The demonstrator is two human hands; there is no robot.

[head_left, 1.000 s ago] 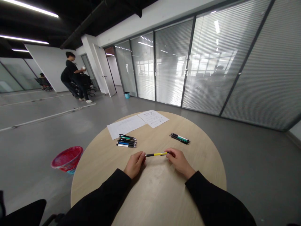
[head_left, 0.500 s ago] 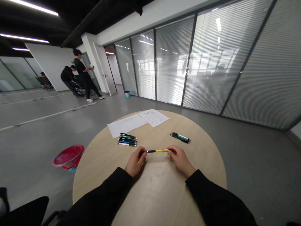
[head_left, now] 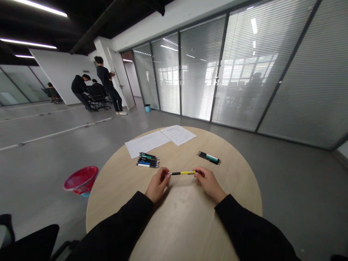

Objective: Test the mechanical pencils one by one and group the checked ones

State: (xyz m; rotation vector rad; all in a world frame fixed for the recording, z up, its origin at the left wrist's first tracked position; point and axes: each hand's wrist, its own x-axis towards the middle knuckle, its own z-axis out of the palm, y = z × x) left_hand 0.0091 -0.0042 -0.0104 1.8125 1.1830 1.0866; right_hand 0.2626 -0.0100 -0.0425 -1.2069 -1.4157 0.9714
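A yellow and black pen [head_left: 183, 173] lies level between my hands, just over the round wooden table [head_left: 176, 214]. My left hand [head_left: 158, 183] pinches its tip end, and my right hand [head_left: 208, 182] is closed on the other end. Beyond my left hand is a row of several pens [head_left: 147, 160], black with green, blue and white barrels. A smaller group of pens [head_left: 209, 158], black and green, rests beyond my right hand.
Two paper sheets [head_left: 148, 144] lie at the table's far edge, the right one printed. On the floor to the left stands a red basket [head_left: 81, 180]. A black chair [head_left: 29, 243] is at lower left. Two people [head_left: 108, 83] stand in the background near a door.
Both hands keep the pen in nearly the same place. In the background, the standing person has moved right, toward the door. The view has shifted very slightly.
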